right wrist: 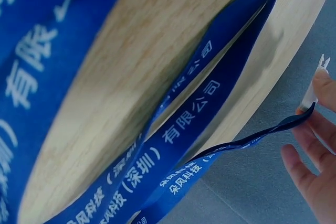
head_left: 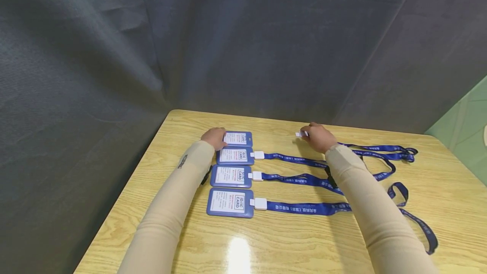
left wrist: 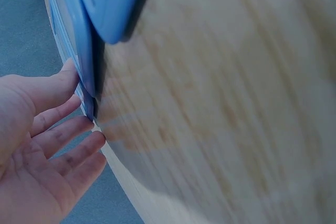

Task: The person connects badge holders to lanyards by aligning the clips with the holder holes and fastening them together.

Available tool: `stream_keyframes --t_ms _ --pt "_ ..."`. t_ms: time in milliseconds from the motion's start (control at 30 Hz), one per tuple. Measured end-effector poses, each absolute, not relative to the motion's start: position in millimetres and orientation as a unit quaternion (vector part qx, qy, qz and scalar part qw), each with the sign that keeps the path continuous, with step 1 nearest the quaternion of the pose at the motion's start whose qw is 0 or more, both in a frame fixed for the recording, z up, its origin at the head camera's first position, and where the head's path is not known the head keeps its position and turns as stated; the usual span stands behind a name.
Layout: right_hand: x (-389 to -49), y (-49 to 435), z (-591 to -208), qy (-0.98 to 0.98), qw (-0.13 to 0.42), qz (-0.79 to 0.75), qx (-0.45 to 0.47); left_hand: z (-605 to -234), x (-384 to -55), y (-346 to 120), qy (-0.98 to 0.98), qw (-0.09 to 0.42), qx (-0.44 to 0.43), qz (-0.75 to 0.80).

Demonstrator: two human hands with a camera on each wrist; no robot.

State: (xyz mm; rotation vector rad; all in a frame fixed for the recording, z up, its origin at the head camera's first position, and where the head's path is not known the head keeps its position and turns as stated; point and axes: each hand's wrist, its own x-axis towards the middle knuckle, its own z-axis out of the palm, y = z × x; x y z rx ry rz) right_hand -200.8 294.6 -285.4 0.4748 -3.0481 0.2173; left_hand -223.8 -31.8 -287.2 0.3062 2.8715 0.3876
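Note:
At the far left of the table, my left hand (head_left: 215, 138) grips the left end of the farthest blue ID card holder (head_left: 237, 138). In the left wrist view, the thumb (left wrist: 67, 80) lies on one edge of that holder and fingertips meet its corner. This holder has a bare slot at its right end. To the right, my right hand (head_left: 319, 137) pinches a white lanyard clip (head_left: 299, 135) between thumb and fingers. From the clip (right wrist: 310, 95) a blue lanyard (right wrist: 262, 136) trails down, and its strap (head_left: 392, 148) runs off to the right.
Nearer me lie three more holders in a column, a second (head_left: 235, 155), a third (head_left: 231, 176) and a fourth (head_left: 230, 203), each clipped to a blue lanyard (head_left: 304, 208) stretching right under my right forearm. A dark curtain (head_left: 243, 45) hangs behind the wooden table (head_left: 289, 244).

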Motion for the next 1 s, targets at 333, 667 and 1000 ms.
stream_keyframes --t_ms 333,667,1000 --pt "-200.9 293.6 -286.1 -0.984 0.028 0.069 0.159 -285.9 -221.6 -31.2 0.979 0.111 0.106 0.133" --pt "-201.7 292.5 -290.4 -0.982 0.025 0.080 0.168 -286.3 -222.9 -30.8 0.979 0.112 0.104 0.138" --pt "-203.0 288.7 -293.8 -0.983 0.019 0.074 0.170 -286.0 -222.6 -31.6 0.978 0.109 0.110 0.139"
